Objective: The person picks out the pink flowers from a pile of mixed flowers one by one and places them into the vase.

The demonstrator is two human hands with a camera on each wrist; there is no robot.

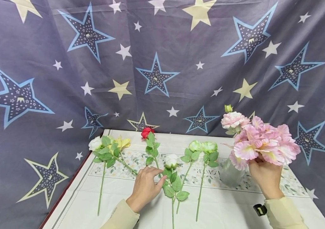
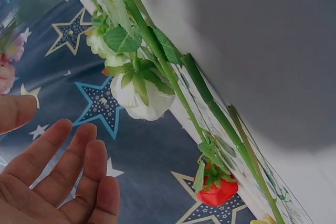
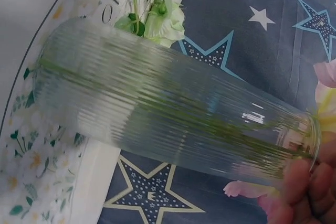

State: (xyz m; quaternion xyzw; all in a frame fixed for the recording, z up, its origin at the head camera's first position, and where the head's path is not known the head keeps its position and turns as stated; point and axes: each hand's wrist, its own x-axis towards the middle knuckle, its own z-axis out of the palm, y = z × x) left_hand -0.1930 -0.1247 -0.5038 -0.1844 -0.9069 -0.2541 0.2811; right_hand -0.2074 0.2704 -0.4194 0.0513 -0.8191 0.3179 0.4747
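Note:
My right hand (image 1: pixel 266 175) grips just below the pink flower heads (image 1: pixel 265 143), its fingers (image 3: pixel 299 182) curled at the mouth of a ribbed clear vase (image 3: pixel 157 98). Green stems run down inside the vase, and petals hide part of the grip. A paler pink bloom (image 1: pixel 235 120) with a bud leans out beside the large ones. My left hand (image 1: pixel 146 187), palm bare in the left wrist view, hovers with relaxed fingers beside a white rose (image 1: pixel 171 161) and its leaves. Behind it lies a red rose (image 1: pixel 147 133) on a leafy stem.
At the table's left lie another white rose (image 1: pixel 95 144) and a yellow flower (image 1: pixel 122 142). Two pale green flowers (image 1: pixel 209 147) lie between the white rose and the vase. A floral runner crosses the white tablecloth (image 1: pixel 79 203); a starry curtain (image 1: pixel 174 41) hangs behind.

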